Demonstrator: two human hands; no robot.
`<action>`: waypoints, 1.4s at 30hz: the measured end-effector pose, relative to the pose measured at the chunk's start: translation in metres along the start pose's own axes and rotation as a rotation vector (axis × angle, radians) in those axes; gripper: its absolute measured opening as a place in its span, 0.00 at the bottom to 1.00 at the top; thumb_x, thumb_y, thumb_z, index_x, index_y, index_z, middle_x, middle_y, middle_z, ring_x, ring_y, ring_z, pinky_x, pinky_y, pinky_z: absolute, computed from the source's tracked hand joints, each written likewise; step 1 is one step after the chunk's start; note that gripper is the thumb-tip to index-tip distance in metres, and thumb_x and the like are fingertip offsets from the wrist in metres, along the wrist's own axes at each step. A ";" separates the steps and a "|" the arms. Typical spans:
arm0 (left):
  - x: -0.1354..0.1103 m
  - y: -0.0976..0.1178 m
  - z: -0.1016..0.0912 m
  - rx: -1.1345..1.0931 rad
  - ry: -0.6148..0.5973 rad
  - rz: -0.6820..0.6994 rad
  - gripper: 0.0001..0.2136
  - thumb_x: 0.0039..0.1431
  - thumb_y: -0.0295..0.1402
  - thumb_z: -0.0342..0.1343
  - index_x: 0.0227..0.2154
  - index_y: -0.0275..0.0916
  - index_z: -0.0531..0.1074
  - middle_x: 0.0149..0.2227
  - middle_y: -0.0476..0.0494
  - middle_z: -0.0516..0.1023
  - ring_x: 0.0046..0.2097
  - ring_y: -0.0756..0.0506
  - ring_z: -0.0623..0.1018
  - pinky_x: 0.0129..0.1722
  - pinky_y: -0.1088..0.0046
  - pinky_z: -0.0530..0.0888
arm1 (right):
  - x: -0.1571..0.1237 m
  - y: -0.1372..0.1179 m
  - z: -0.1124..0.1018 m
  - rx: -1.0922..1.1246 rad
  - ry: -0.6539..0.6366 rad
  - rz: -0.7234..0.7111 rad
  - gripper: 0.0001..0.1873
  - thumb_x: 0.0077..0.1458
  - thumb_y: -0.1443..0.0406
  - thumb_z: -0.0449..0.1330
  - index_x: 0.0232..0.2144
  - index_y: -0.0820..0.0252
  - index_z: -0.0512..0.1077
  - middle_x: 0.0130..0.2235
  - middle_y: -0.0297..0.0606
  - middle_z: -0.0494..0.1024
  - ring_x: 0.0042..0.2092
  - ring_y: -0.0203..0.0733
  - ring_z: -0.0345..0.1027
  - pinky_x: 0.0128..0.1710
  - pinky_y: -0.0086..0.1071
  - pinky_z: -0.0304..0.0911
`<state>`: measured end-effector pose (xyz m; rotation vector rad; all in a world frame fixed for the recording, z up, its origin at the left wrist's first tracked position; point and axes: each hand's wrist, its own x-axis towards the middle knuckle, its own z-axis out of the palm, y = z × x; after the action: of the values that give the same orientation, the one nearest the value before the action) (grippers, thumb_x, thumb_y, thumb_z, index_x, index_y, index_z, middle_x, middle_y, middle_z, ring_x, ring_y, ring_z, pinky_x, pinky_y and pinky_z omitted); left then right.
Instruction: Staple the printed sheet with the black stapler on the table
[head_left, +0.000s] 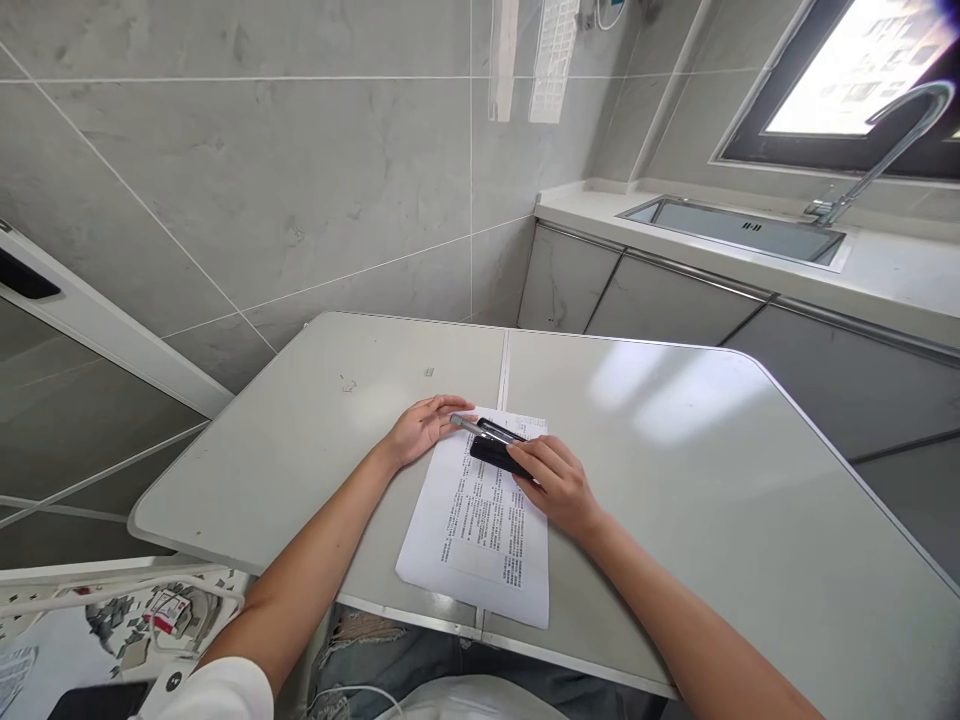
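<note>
My right hand is closed around the rear of a black stapler. The stapler is spread apart, and its silver metal strip sticks out toward the left between the black parts. Under it lies a stack of white printed paper, turned at a slight angle across the table seam. My left hand rests at the paper's far left corner, fingers stretched out, close to the tip of the metal strip. Whether its fingertips touch the strip is hard to see.
Small staple pieces and a short staple strip lie on the light folding table. A counter with a sink and faucet stands at the right. A white rack with cluttered items is at lower left.
</note>
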<state>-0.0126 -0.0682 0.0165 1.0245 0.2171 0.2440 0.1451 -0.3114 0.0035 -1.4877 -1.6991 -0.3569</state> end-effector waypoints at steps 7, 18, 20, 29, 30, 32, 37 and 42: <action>-0.002 -0.001 -0.007 -0.113 -0.173 -0.277 0.26 0.73 0.47 0.46 0.56 0.28 0.73 0.56 0.24 0.77 0.57 0.39 0.79 0.61 0.64 0.70 | -0.002 -0.001 -0.003 -0.049 -0.144 -0.128 0.23 0.67 0.71 0.57 0.61 0.48 0.70 0.50 0.42 0.82 0.48 0.47 0.78 0.49 0.47 0.76; -0.002 -0.001 -0.005 -0.059 -0.135 -0.229 0.16 0.70 0.33 0.56 0.54 0.28 0.75 0.56 0.26 0.78 0.57 0.40 0.79 0.64 0.65 0.69 | 0.004 -0.007 -0.005 -0.182 -0.238 -0.259 0.21 0.70 0.74 0.51 0.57 0.51 0.73 0.47 0.38 0.83 0.46 0.41 0.78 0.47 0.39 0.75; -0.002 0.000 -0.003 -0.056 -0.122 -0.223 0.15 0.69 0.32 0.57 0.54 0.28 0.76 0.56 0.27 0.78 0.57 0.41 0.79 0.64 0.66 0.69 | 0.004 -0.007 -0.003 -0.155 -0.251 -0.231 0.21 0.70 0.73 0.51 0.57 0.49 0.73 0.47 0.37 0.83 0.47 0.41 0.78 0.47 0.39 0.75; -0.003 0.000 -0.002 0.006 -0.135 -0.200 0.15 0.68 0.32 0.60 0.53 0.30 0.77 0.56 0.29 0.78 0.60 0.40 0.77 0.67 0.64 0.65 | -0.001 -0.007 0.003 -0.073 -0.222 -0.180 0.22 0.69 0.72 0.54 0.60 0.47 0.71 0.46 0.38 0.83 0.45 0.43 0.78 0.47 0.40 0.75; -0.002 -0.001 -0.003 0.009 -0.140 -0.194 0.15 0.67 0.31 0.60 0.53 0.29 0.77 0.57 0.28 0.77 0.61 0.40 0.77 0.68 0.64 0.65 | -0.002 -0.006 0.004 -0.061 -0.208 -0.158 0.22 0.69 0.72 0.54 0.60 0.46 0.71 0.47 0.38 0.83 0.45 0.43 0.78 0.47 0.41 0.75; -0.001 -0.002 -0.005 0.013 -0.113 -0.183 0.14 0.67 0.30 0.61 0.52 0.29 0.77 0.57 0.28 0.77 0.61 0.39 0.76 0.68 0.63 0.65 | -0.003 -0.003 0.007 -0.045 -0.117 -0.103 0.23 0.67 0.71 0.55 0.59 0.45 0.72 0.46 0.39 0.82 0.45 0.45 0.77 0.46 0.43 0.74; 0.005 -0.003 -0.014 0.010 0.146 -0.018 0.12 0.66 0.27 0.60 0.51 0.30 0.77 0.54 0.31 0.79 0.58 0.43 0.79 0.66 0.66 0.69 | 0.004 -0.003 0.007 0.084 0.159 0.248 0.17 0.62 0.67 0.62 0.53 0.48 0.76 0.38 0.41 0.76 0.39 0.47 0.72 0.38 0.44 0.72; 0.008 -0.002 -0.017 0.079 0.329 0.115 0.11 0.66 0.31 0.62 0.48 0.32 0.77 0.48 0.35 0.81 0.51 0.45 0.82 0.57 0.69 0.77 | 0.010 -0.010 0.000 0.330 -0.033 0.461 0.11 0.58 0.61 0.66 0.44 0.52 0.78 0.37 0.38 0.74 0.36 0.43 0.70 0.34 0.39 0.69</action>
<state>-0.0092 -0.0532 0.0056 1.0735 0.4690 0.5130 0.1366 -0.3067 0.0134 -1.5782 -1.3079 0.1866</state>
